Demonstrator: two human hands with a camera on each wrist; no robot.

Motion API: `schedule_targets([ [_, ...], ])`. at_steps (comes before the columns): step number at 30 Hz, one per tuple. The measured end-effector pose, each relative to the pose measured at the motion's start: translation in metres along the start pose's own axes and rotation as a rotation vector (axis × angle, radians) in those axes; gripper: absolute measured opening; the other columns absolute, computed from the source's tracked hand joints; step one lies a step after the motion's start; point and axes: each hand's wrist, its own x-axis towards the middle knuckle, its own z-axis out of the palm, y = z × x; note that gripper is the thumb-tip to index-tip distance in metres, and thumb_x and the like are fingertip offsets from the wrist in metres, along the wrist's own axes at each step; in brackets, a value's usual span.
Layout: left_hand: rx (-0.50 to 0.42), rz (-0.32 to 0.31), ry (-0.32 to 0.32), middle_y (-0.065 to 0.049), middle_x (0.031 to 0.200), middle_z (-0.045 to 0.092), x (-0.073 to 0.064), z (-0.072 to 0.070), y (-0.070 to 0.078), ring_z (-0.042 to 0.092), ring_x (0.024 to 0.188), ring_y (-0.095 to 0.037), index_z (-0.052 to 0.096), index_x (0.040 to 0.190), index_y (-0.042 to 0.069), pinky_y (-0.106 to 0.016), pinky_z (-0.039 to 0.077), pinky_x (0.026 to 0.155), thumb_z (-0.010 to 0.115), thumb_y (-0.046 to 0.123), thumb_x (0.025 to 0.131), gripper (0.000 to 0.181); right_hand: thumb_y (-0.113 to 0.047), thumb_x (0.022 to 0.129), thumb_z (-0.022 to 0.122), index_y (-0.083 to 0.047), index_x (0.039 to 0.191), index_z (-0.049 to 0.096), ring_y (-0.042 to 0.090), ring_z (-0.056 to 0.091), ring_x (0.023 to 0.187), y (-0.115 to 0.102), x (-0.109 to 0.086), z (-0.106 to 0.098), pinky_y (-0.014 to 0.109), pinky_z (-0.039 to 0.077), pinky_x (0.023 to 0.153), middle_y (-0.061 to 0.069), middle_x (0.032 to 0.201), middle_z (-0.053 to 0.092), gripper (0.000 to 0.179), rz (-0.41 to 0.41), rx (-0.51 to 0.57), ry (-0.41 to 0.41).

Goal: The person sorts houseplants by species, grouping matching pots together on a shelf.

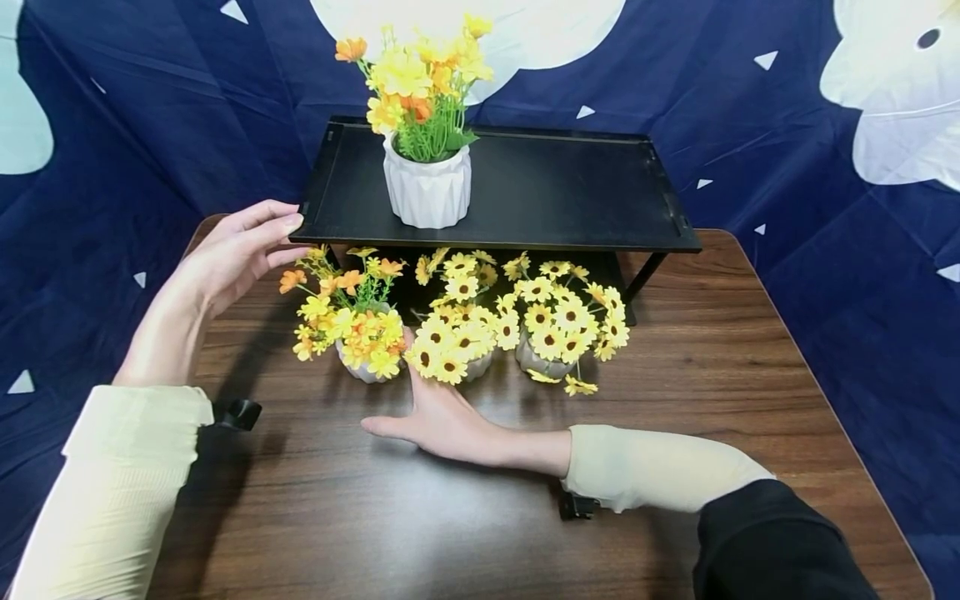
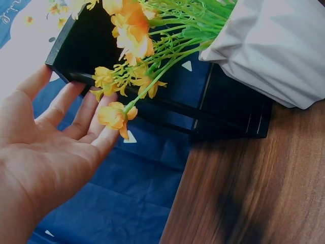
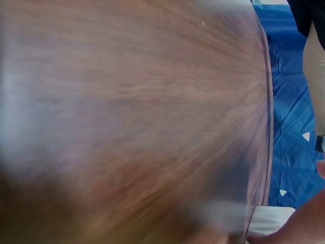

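1. Positioning the middle pot (image 1: 478, 367), before the black shelf (image 1: 570, 192), seems the step in hand.
2. The right grip (image 1: 446, 425), thumb spread, fingers partly hidden, is beside it; the left grip (image 1: 225, 262), fingers extended, touches the shelf.
3. Next probably calls for a steady hold.

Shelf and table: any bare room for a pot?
Shelf: bare right of its white pot. Table: bare between the two sleeves, nearer than the right hand; also right of the three plants. Crowded: along the shelf's front, where those plants and the right hand bunch up.
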Motion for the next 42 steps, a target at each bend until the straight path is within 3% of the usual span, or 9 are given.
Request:
schedule_targets([
  [8, 0.000, -0.003, 0.001, 0.004, 0.108, 0.064, -0.001, 0.000, 0.000, 0.068, 0.094, -0.006, 0.066, 0.117, 0.013, -0.021, 0.059, 0.090, 0.062, 0.011, 0.103, 0.014, -0.065, 0.086, 0.073, -0.052, 0.155, -0.024, 0.015, 0.054, 0.049, -0.010, 0.015, 0.010, 0.035, 0.047, 0.051, 0.005, 0.063, 0.065, 0.120, 0.147, 0.148, 0.072],
  [14, 0.001, -0.003, -0.001, 0.004, 0.108, 0.067, -0.001, 0.000, 0.001, 0.070, 0.094, -0.007, 0.067, 0.116, 0.013, -0.021, 0.059, 0.090, 0.062, 0.011, 0.103, 0.014, -0.055, 0.085, 0.080, -0.045, 0.160, -0.014, 0.013, 0.051, 0.047, -0.016, 0.030, 0.018, 0.031, 0.045, 0.041, 0.021, 0.122, 0.072, 0.121, 0.115, 0.244, 0.199],
  [17, 0.007, -0.001, -0.002, 0.004, 0.109, 0.066, -0.001, 0.000, 0.001, 0.069, 0.095, -0.007, 0.067, 0.116, 0.013, -0.021, 0.059, 0.090, 0.062, 0.011, 0.103, 0.014, -0.045, 0.085, 0.084, -0.034, 0.164, -0.007, 0.014, 0.071, 0.093, -0.015, 0.038, 0.021, 0.032, 0.062, 0.080, 0.017, 0.147, 0.058, 0.121, 0.035, 0.275, 0.269],
  [19, 0.007, 0.000, -0.003, 0.004, 0.109, 0.066, 0.000, 0.000, 0.001, 0.069, 0.095, -0.006, 0.067, 0.116, 0.013, -0.021, 0.059, 0.090, 0.062, 0.011, 0.103, 0.014, -0.038, 0.083, 0.086, -0.025, 0.166, 0.000, 0.019, 0.057, 0.135, -0.013, 0.043, 0.022, 0.037, 0.047, 0.115, 0.009, 0.166, 0.037, 0.120, -0.030, 0.274, 0.326],
  [21, 0.006, 0.001, -0.005, 0.004, 0.109, 0.066, 0.000, 0.000, 0.001, 0.069, 0.096, -0.006, 0.067, 0.116, 0.013, -0.021, 0.059, 0.090, 0.062, 0.011, 0.103, 0.014, -0.032, 0.081, 0.089, -0.013, 0.165, 0.009, 0.023, 0.031, 0.156, -0.011, 0.048, 0.025, 0.041, 0.022, 0.131, 0.010, 0.168, 0.029, 0.117, -0.108, 0.242, 0.399],
  [26, 0.006, 0.001, -0.006, 0.004, 0.109, 0.067, 0.000, 0.001, 0.001, 0.069, 0.095, -0.007, 0.067, 0.116, 0.013, -0.021, 0.059, 0.089, 0.062, 0.011, 0.103, 0.014, -0.011, 0.079, 0.089, 0.001, 0.158, 0.019, 0.036, 0.038, 0.151, -0.010, 0.059, 0.034, 0.043, 0.032, 0.127, 0.022, 0.161, 0.035, 0.106, -0.225, 0.324, 0.491],
  [30, 0.006, 0.001, -0.004, 0.004, 0.109, 0.067, 0.000, 0.001, 0.001, 0.068, 0.092, -0.007, 0.067, 0.115, 0.013, -0.020, 0.059, 0.089, 0.062, 0.011, 0.103, 0.014, 0.003, 0.081, 0.083, -0.002, 0.159, 0.018, 0.033, 0.034, 0.153, -0.009, 0.063, 0.036, 0.039, 0.042, 0.120, 0.019, 0.163, 0.031, 0.102, -0.240, 0.519, 0.425],
  [38, 0.013, -0.004, 0.000, 0.004, 0.108, 0.066, 0.001, 0.000, 0.000, 0.068, 0.092, -0.007, 0.067, 0.115, 0.013, -0.020, 0.059, 0.089, 0.062, 0.012, 0.103, 0.013, -0.018, 0.084, 0.085, 0.001, 0.154, 0.027, 0.028, 0.043, 0.149, -0.009, 0.055, 0.030, 0.037, 0.030, 0.128, 0.015, 0.158, 0.043, 0.092, -0.298, 0.178, 0.490],
  [42, 0.000, -0.004, -0.004, 0.004, 0.108, 0.066, 0.001, -0.001, 0.000, 0.069, 0.093, -0.007, 0.066, 0.115, 0.013, -0.021, 0.060, 0.089, 0.062, 0.011, 0.103, 0.013, -0.015, 0.085, 0.084, -0.003, 0.154, 0.027, 0.025, 0.044, 0.149, -0.010, 0.055, 0.030, 0.035, 0.028, 0.128, 0.013, 0.157, 0.045, 0.091, -0.301, 0.246, 0.474],
])
